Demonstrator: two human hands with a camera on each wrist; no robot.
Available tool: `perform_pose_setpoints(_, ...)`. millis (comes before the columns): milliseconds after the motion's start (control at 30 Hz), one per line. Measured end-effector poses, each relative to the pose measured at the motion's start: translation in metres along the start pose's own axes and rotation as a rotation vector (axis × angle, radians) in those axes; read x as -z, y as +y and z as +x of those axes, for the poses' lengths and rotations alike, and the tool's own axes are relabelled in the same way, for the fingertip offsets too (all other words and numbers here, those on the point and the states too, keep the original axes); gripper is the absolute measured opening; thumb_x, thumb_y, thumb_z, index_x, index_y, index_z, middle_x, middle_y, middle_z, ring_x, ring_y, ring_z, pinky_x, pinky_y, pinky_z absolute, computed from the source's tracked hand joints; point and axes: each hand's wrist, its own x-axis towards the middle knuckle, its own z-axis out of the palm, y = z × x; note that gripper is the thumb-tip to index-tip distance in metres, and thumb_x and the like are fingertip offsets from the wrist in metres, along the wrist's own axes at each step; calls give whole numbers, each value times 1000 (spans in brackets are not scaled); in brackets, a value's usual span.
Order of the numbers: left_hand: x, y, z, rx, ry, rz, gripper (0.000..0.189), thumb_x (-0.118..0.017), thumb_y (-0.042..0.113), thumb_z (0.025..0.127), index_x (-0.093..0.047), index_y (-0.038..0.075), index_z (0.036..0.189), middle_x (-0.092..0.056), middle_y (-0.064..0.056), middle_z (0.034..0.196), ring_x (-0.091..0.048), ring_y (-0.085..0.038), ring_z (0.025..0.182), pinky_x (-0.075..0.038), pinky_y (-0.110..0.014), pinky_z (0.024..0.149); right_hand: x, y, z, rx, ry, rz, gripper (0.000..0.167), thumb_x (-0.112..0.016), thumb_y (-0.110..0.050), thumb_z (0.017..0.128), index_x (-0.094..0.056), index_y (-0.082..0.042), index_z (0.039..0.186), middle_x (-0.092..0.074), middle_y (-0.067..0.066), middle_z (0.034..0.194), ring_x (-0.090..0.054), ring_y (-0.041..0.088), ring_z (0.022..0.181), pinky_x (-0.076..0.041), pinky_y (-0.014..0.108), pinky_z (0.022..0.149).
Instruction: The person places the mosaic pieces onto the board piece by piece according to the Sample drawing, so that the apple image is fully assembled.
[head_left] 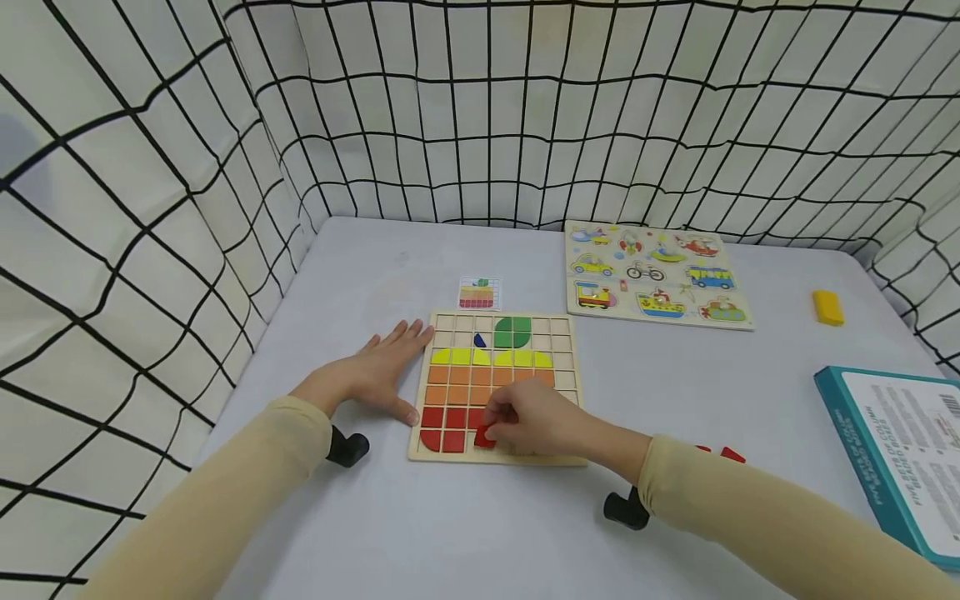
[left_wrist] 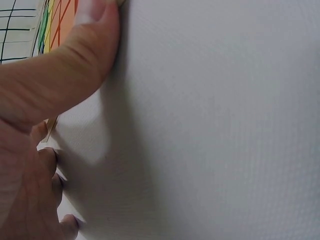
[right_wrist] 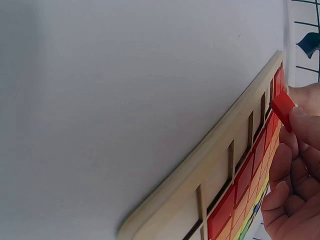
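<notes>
A wooden grid board (head_left: 570,358) lies on the table, its cells partly filled with green, blue, yellow, orange and red tiles. My right hand (head_left: 536,417) pinches a red square tile (right_wrist: 283,107) between thumb and finger. That tile is tilted over the bottom row, just right of the placed red tiles (head_left: 453,442). With fingers spread, my left hand (head_left: 378,372) rests along the board's left edge, the thumb touching its lower left side. In the right wrist view, several cells of the near row hold no tile.
A pattern card (head_left: 480,293) lies behind the board. To its right is a vehicle picture puzzle (head_left: 660,275). A yellow block (head_left: 828,308) and a teal box (head_left: 900,458) are at the right. Loose red tiles (head_left: 732,455) lie beside my right sleeve. Black netting encloses the table.
</notes>
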Motion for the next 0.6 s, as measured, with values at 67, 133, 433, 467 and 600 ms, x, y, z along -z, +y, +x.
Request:
perform_pose_setpoints(67,0,1,2,-5,-1,-2,134,-92,49,69,-9,7,165,-3,-19,173,2,-43,160,-6,-68,125,-2,-2,2,-10,-4,-4,4,-77,-18,92,-75,-14,92,-68,-8,79,-59,11,75,-51,21,66)
perform_pose_setpoints(133,-1,1,2,3,-5,4,134,-91,50,69,-8,7,165,-3,-19,173,2,-43,160,-6,-68,125,-4,-4,3,-8,-9,-17,4,-77,-18,93,-76,-14,93,-68,-8,79,-59,12,75,-52,21,66)
perform_pose_setpoints(433,1,3,0,13,-3,6,133,-92,48,69,-9,6,165,-5,-21,172,1,-44,159,-6,-70,124,-13,-12,10,-17,-2,-109,7,-76,-18,93,-75,-14,88,-66,-8,74,-56,9,68,-50,19,64)
perform_pose_setpoints(467,1,3,0,12,-2,6,133,-92,48,69,-9,6,165,-5,-21,172,1,-44,159,-6,-70,124,-14,-14,11,-22,2,-122,7,-76,-17,93,-74,-13,87,-66,-7,74,-56,9,68,-50,18,63)
perform_pose_setpoints(600,2,3,1,0,2,3,133,-92,48,69,-9,5,165,-5,-21,172,1,-44,159,-6,-70,124,-15,-20,11,-39,21,-204,9,-77,-16,92,-74,-12,84,-65,-6,71,-55,9,65,-49,18,61)
